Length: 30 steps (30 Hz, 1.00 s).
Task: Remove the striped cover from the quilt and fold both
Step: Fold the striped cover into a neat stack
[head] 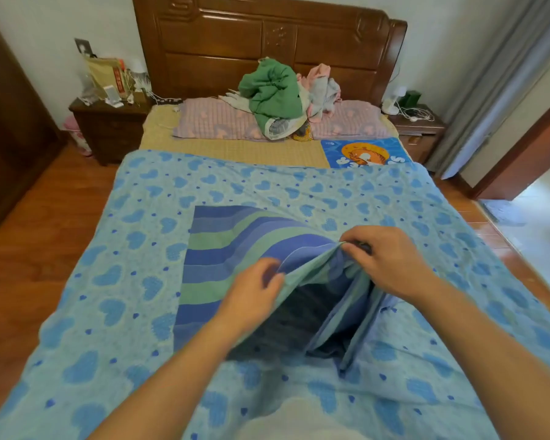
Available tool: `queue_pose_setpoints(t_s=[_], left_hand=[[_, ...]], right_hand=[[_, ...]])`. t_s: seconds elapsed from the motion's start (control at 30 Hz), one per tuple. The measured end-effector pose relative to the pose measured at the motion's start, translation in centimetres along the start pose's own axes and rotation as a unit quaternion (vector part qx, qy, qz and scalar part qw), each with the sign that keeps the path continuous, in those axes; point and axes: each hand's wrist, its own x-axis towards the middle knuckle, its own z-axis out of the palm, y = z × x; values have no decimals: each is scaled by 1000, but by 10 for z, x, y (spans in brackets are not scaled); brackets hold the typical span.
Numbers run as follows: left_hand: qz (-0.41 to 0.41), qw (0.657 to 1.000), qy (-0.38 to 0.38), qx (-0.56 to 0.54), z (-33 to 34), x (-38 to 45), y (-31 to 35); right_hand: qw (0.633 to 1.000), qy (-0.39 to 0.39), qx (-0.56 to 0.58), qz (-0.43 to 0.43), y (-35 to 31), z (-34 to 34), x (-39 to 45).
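Both bare forearms reach forward from the near edge over the bed [235,150], converging toward the middle. The left hand [251,296] comes in from the near left, palm down, its fingers [272,274] curled over the raised edge of the striped cover [235,246] and gripping it. The right hand [385,262] comes in from the near right, wrist bent inward, its thumb and fingers pinching the same lifted fabric edge at its peak, just right of the left hand. Between and below the hands the fabric gapes into a dark opening. The striped cover shows as a blue-and-green panel in the middle of the bed, surrounded by the heart-print quilt [172,192], which lies spread flat across the near part of the mattress. At the far end, a heap of clothes [273,93] rests on the pillows [210,120] against the wooden headboard [267,36].
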Motion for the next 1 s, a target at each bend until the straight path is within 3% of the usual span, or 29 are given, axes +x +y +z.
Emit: queue_pose_setpoints(t_s=[0.07,0.17,0.27,0.4,0.53,0.87,1.0], left_hand=[[98,990,100,1,18,-3,54],[224,942,240,64,34,-11,95],[287,899,311,114,45,-9,104],[235,915,291,153,65,-15,95],[150,938,289,115,62,-13,93],[252,888,348,162,56,-2,99],[204,912,317,162,53,4,99]], right_hand=[[1000,-4,1,-1,-12,-3,0],[1000,9,10,5,-24,-7,-6],[998,31,31,33,-25,-13,-13],[994,68,48,66,-23,-19,-18],[991,101,55,71,-28,-18,-20],[983,146,40,102,-53,-11,-19],[983,153,39,92,-58,-9,-22]])
